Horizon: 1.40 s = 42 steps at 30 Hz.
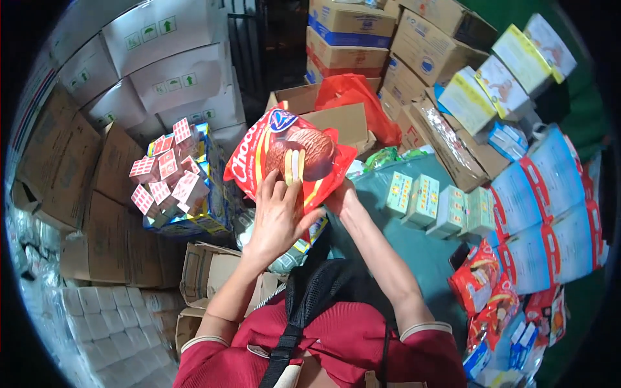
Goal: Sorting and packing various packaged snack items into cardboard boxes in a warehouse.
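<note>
A big red bag of chocolate pies [255,158], with round brown cakes pictured on its front, is held up before me, tilted. My right hand [341,197] grips its lower right edge, with most of its fingers hidden behind the bag. Against the bag's lower front lies my left hand [283,213], palm toward the wrapper, fingers stretched and thumb apart. Just behind the bag stands an open cardboard carton [339,123] with a red plastic bag [362,107] draped over its far side.
Small red-and-white boxes [169,165] top a blue-yellow carton at left. Pale green boxes [424,200] line a teal surface [381,242]. Red packets [485,284] and blue-white packs [537,200] fill the right. Cartons [158,32] are stacked behind; an opened carton [200,271] sits low.
</note>
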Tool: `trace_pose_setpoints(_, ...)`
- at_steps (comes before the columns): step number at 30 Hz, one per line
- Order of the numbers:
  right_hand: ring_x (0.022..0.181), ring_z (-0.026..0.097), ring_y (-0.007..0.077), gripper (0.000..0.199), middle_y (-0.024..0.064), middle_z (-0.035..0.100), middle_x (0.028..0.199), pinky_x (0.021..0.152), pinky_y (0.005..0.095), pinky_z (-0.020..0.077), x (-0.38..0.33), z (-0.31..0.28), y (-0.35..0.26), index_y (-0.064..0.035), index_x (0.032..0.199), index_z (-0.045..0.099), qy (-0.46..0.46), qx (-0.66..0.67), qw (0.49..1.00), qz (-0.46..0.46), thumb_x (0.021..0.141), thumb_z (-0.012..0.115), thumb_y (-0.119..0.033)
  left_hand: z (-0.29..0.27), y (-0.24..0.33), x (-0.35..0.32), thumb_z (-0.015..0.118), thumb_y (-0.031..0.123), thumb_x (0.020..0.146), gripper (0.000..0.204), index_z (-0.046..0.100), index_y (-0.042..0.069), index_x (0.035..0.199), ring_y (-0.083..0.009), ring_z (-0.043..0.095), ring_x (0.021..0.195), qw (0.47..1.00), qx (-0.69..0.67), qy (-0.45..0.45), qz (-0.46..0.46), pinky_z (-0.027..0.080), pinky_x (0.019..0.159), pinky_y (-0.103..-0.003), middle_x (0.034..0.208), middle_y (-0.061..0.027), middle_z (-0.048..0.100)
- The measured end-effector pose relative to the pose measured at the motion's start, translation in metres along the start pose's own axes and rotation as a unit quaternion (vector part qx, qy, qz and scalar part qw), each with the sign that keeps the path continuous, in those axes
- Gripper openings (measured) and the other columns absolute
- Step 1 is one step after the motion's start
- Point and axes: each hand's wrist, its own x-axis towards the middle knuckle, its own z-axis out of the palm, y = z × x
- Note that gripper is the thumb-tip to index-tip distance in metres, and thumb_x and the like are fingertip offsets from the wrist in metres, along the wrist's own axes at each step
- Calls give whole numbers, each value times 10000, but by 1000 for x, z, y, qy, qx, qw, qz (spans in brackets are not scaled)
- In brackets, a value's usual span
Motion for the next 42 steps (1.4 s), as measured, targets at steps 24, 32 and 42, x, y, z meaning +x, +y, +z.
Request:
trace_pose_setpoints(24, 887, 544, 101, 226, 29, 597, 989, 776, 253, 440, -122, 49, 4, -19, 1072, 553, 163, -283, 905, -274, 874, 446, -27, 56, -39, -44, 653, 229, 763, 835, 123, 84, 1392, -241, 230, 1279, 836, -523, 86, -141, 212, 1044, -379, 1412, -120, 184)
trace_pose_setpoints(32, 912, 583, 170, 258, 89, 590, 1021, 784, 293, 482, -164, 14, -22, -13, 1147, 488, 262, -211, 884, -324, 928, 362, -61, 118, -59, -36, 586, 291, 821, 590, 324, 111, 1319, -247, 412, 1173, 544, -790, -164, -230, 325, 982, -426, 1307, -81, 407)
trace_pose_setpoints(42, 1013, 535, 280, 290, 154, 545, 1097, 915, 443, 418, -362, -17, -134, 18, 1125, 464, 174, 101, 858, -473, 839, 482, -24, 137, 47, -11, 593, 275, 765, 578, 413, 64, 1273, -328, 366, 1203, 214, -855, -169, -440, 247, 1014, -522, 1302, -140, 421)
